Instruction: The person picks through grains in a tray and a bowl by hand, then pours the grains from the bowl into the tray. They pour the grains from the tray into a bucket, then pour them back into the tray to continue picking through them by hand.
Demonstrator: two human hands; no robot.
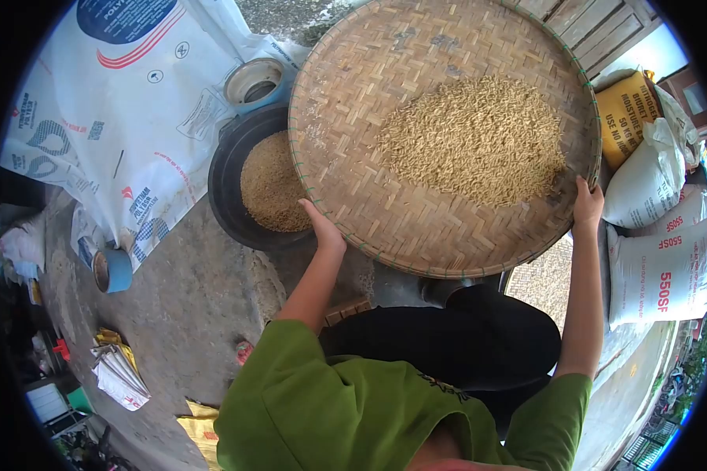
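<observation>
The woven tray (385, 94) is held up in front of the person, over the knees, tilted a little with its far edge raised; a heap of unhusked grain (475, 141) lies on the tray's right half, leaving the left half of the weave bare. The left hand (324, 226) is closed on the tray's near-left rim, thumb on top and fingers out of sight beneath; the right hand (587, 202) clasps the near-right rim the same way, so the two grips sit well apart across the tray.

The tray looks light and fairly stiff, a thin plaited disc bound by a firmer hoop; the load is loose and will probably slide at any tilt, and since it sits off-centre the right side likely bears more weight. The bound rim seems the only sound place to grip; the middle of the weave would likely flex.

Under the tray's left edge stands a black basin (228, 169) holding more grain (269, 184); beyond the basin, just left of the tray, is a tin can (255, 81) on a printed plastic sheet (110, 102). Right of the tray are stacked sacks (660, 267); further left, on the concrete ground (188, 298), lies a blue cup (114, 269).
</observation>
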